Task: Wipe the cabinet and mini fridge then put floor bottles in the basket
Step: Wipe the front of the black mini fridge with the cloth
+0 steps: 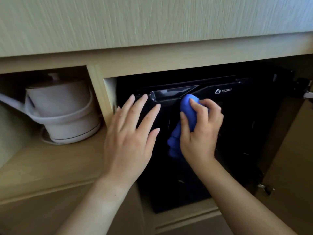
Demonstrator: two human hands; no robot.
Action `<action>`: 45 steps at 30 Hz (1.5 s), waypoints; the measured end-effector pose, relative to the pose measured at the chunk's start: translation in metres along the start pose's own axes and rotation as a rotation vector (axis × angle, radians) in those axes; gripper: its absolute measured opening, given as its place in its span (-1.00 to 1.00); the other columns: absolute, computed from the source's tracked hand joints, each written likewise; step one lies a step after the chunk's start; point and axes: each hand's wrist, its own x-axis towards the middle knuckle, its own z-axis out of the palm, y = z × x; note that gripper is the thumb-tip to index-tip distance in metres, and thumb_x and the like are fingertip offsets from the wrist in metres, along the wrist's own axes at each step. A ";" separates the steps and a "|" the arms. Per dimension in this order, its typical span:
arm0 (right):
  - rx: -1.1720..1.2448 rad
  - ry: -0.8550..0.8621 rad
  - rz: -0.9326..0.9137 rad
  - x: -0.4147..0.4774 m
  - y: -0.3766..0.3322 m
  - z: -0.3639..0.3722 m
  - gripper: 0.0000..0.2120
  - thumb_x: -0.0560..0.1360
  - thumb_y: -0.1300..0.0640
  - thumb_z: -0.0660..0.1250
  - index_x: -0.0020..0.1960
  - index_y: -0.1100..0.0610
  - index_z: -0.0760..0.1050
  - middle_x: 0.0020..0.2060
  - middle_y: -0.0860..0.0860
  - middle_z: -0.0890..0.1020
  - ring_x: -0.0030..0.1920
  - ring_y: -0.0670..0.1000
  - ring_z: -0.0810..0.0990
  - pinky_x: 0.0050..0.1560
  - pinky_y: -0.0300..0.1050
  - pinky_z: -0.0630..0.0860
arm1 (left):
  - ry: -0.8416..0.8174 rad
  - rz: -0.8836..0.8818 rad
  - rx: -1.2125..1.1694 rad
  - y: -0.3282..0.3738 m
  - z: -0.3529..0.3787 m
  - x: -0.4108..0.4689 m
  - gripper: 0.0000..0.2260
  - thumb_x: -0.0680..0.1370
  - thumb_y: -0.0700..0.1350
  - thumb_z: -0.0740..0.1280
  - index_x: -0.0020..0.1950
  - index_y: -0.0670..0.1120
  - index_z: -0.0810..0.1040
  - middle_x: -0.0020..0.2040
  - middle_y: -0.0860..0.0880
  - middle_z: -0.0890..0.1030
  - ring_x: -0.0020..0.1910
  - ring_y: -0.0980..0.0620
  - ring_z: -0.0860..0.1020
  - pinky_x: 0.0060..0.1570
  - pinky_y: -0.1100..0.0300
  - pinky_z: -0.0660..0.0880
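Gripping a bunched blue cloth (188,107), the right hand (201,131) holds it against the glossy black front of the mini fridge (237,133), at the right end of the recessed handle (169,94) and left of the white WELLWAY logo (223,91). Right fingers (197,106) are curled over the top of the cloth, the thumb wraps its left side, and a loose tail of cloth hangs below the palm. The left hand (130,138) is released: fingers (150,116) are straight and spread, holding nothing, with the tips over the upper left corner of the fridge door, just beside the handle. Contact with the door looks likely, but I cannot tell for certain. The fridge sits inside the right compartment of the pale wood cabinet (169,60). The cabinet door (291,167) stands open at the right, with a metal hinge (304,92) near its top. In the left compartment a white kettle (62,112) stands upright on its base on the shelf (42,163), well apart from both hands. The view is slightly blurred.
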 end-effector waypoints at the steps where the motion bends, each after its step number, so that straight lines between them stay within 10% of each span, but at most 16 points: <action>1: -0.006 -0.033 -0.050 -0.005 -0.004 0.004 -0.72 0.51 0.07 0.29 0.19 0.11 0.40 0.21 0.15 0.40 0.15 0.15 0.39 0.18 -0.18 0.29 | 0.017 0.025 0.014 -0.003 -0.003 -0.006 -0.62 0.55 -0.08 0.31 0.37 -0.06 0.47 0.43 -0.14 0.39 0.43 -0.16 0.30 0.37 -0.15 0.28; 9: -0.065 -0.040 -0.039 -0.006 0.007 -0.004 -0.73 0.52 0.06 0.25 0.18 0.14 0.40 0.18 0.19 0.43 0.12 0.20 0.40 0.15 -0.25 0.22 | 0.067 0.017 -0.019 -0.050 -0.013 -0.055 -0.53 0.54 -0.18 0.33 0.43 -0.03 0.32 0.46 -0.13 0.26 0.48 -0.13 0.22 0.38 -0.17 0.28; 15: -0.025 -0.069 -0.129 -0.018 -0.014 0.016 -0.73 0.52 0.07 0.28 0.20 0.09 0.40 0.22 0.09 0.37 0.17 0.10 0.33 0.17 -0.19 0.28 | -0.061 -0.141 -0.152 -0.052 0.000 -0.077 -0.40 0.58 0.04 0.18 0.56 -0.06 0.04 0.52 -0.08 0.13 0.51 0.13 0.06 0.43 0.39 0.04; 22: -0.045 -0.042 -0.076 -0.014 -0.001 0.004 -0.72 0.52 0.06 0.26 0.18 0.13 0.37 0.20 0.18 0.41 0.15 0.17 0.38 0.16 -0.21 0.26 | -0.017 -0.145 -0.056 -0.050 0.002 -0.078 -0.39 0.58 0.09 0.16 0.55 -0.07 0.02 0.50 0.04 0.13 0.00 -0.02 0.61 -0.37 0.37 0.37; 26: -0.007 -0.008 -0.088 -0.017 -0.024 0.019 -0.76 0.51 0.10 0.29 0.15 0.12 0.39 0.18 0.19 0.43 0.13 0.14 0.37 0.19 -0.30 0.22 | -0.011 -0.132 -0.033 -0.051 0.003 -0.081 -0.39 0.58 0.10 0.16 0.55 -0.05 0.01 0.50 0.06 0.13 -0.08 -0.09 0.65 -0.49 0.24 0.45; 37: -0.016 -0.048 -0.117 -0.006 -0.019 0.011 -0.73 0.52 0.06 0.26 0.18 0.11 0.39 0.19 0.16 0.42 0.15 0.14 0.37 0.16 -0.21 0.27 | -0.101 -0.105 -0.047 -0.056 -0.001 -0.081 -0.35 0.58 0.12 0.12 0.58 -0.07 -0.05 0.53 0.04 0.09 -0.03 -0.04 0.61 -0.41 0.36 0.43; 45: -0.011 -0.118 -0.283 -0.024 -0.035 0.032 -0.72 0.51 0.07 0.30 0.19 0.06 0.37 0.22 0.06 0.33 0.17 0.11 0.33 0.17 -0.10 0.34 | -0.228 -0.164 0.092 -0.077 -0.015 -0.101 -0.46 0.57 0.10 0.13 0.48 -0.16 0.28 0.07 -0.10 0.63 -0.05 -0.07 0.61 -0.03 0.13 0.42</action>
